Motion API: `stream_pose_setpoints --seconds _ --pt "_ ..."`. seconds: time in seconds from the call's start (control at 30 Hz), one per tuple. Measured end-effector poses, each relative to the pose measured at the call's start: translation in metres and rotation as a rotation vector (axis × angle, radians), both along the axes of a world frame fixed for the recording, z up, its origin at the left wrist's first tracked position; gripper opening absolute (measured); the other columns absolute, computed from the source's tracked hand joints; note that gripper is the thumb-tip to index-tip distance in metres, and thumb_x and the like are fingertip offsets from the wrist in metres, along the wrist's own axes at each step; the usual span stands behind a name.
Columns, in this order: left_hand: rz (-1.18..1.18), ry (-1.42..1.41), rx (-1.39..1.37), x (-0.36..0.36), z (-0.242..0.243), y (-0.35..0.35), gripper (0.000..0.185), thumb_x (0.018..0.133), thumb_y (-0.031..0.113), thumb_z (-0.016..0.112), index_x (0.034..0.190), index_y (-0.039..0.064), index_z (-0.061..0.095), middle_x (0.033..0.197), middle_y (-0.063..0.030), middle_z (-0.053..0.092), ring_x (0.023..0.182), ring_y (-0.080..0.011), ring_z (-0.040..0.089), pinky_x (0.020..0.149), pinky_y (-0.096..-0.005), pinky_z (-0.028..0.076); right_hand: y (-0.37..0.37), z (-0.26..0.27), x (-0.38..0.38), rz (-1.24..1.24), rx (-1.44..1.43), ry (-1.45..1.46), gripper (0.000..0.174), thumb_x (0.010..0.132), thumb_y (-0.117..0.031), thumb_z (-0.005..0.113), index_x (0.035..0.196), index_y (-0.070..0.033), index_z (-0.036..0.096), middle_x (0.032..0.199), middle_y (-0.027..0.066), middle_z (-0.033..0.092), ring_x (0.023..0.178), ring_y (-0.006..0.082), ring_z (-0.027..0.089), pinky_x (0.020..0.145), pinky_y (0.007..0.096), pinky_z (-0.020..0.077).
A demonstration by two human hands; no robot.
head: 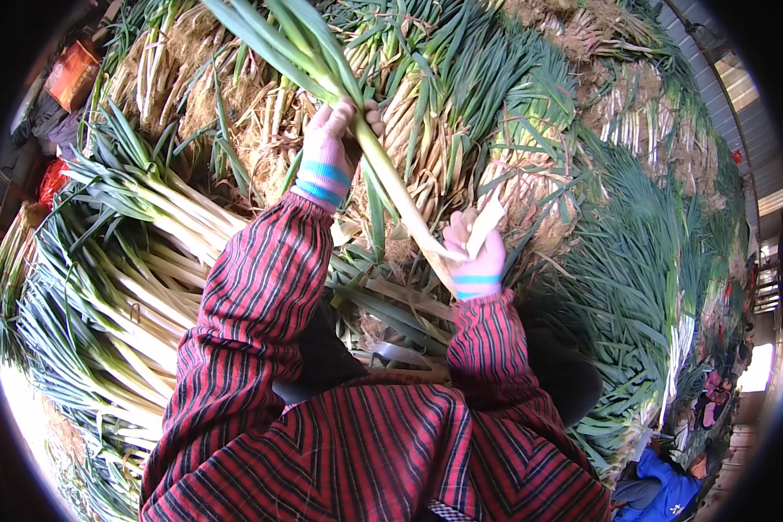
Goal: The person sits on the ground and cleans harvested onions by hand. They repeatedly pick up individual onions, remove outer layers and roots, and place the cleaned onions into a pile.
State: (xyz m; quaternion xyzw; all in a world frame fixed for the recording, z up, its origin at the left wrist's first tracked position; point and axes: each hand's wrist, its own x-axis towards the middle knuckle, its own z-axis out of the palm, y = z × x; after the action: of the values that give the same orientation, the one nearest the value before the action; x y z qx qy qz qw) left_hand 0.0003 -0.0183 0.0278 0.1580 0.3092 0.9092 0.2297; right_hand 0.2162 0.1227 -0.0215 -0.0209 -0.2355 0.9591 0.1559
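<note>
A long green onion (391, 163) slants across the view, leaves at the top and pale stalk end toward the lower right. My left hand (333, 134), in a pale pink knit glove with blue cuff stripes, grips it where the leaves fan out. In the matching glove, my right hand (479, 251) has its fingers curled around a strip of whitish outer skin (486, 228) at the stalk's lower end. Part of that stalk end is hidden by the right hand. Loose leaves and peelings (391, 310) lie below, in front of my knees.
Cleaned green onions (150, 293) with white stalks are piled at my left. Bundles with dry, rooty ends (424, 143) stack up ahead, and more green leaves (626, 261) spread at right. A red bag (53, 183) lies far left. A person in blue (659, 486) is at lower right.
</note>
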Motion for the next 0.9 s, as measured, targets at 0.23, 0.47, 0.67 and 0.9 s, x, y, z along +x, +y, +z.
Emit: stream_pose_setpoints --seconds 0.23,0.47,0.67,0.9 --pt "0.263 -0.131 0.126 -0.033 0.012 -0.039 0.024 0.100 0.025 0.044 0.113 0.005 0.048 0.098 -0.0125 0.059 0.077 -0.0198 0.056 0.069 -0.0315 0.052 0.003 -0.039 0.097 -0.003 1.853 -0.356 0.009 0.074 -0.007 0.060 0.077 0.001 0.058 0.071 0.0179 0.057 0.061 0.0309 0.060 0.059 0.0392 0.0467" --pt "0.226 -0.146 0.105 -0.030 0.016 -0.026 0.026 0.094 0.025 0.058 0.113 0.008 0.051 0.097 -0.0094 0.056 0.080 -0.0227 0.057 0.070 -0.0352 0.053 0.077 -0.176 0.216 0.729 2.267 -1.187 0.031 0.080 -0.033 0.066 0.097 -0.006 0.067 0.093 0.0176 0.067 0.087 0.0349 0.065 0.075 0.0400 0.0521" --pt "0.171 -0.122 0.102 -0.021 0.006 -0.019 0.035 0.095 0.025 0.055 0.123 0.005 0.050 0.107 -0.0135 0.060 0.095 -0.0273 0.061 0.084 -0.0373 0.053 0.019 -0.039 0.055 -0.156 1.217 -0.455 0.032 0.082 -0.015 0.069 0.111 -0.002 0.063 0.109 0.0115 0.067 0.094 0.0243 0.065 0.081 0.0335 0.0503" --pt "0.169 0.026 -0.079 0.002 0.015 -0.012 0.026 0.090 0.022 0.063 0.107 0.005 0.052 0.082 -0.0034 0.056 0.066 -0.0159 0.057 0.059 -0.0297 0.049 -0.067 -0.029 -0.012 -0.344 1.335 -0.600 0.028 0.071 -0.002 0.077 0.093 0.003 0.060 0.081 0.0053 0.064 0.074 0.0103 0.061 0.069 0.0251 0.0507"
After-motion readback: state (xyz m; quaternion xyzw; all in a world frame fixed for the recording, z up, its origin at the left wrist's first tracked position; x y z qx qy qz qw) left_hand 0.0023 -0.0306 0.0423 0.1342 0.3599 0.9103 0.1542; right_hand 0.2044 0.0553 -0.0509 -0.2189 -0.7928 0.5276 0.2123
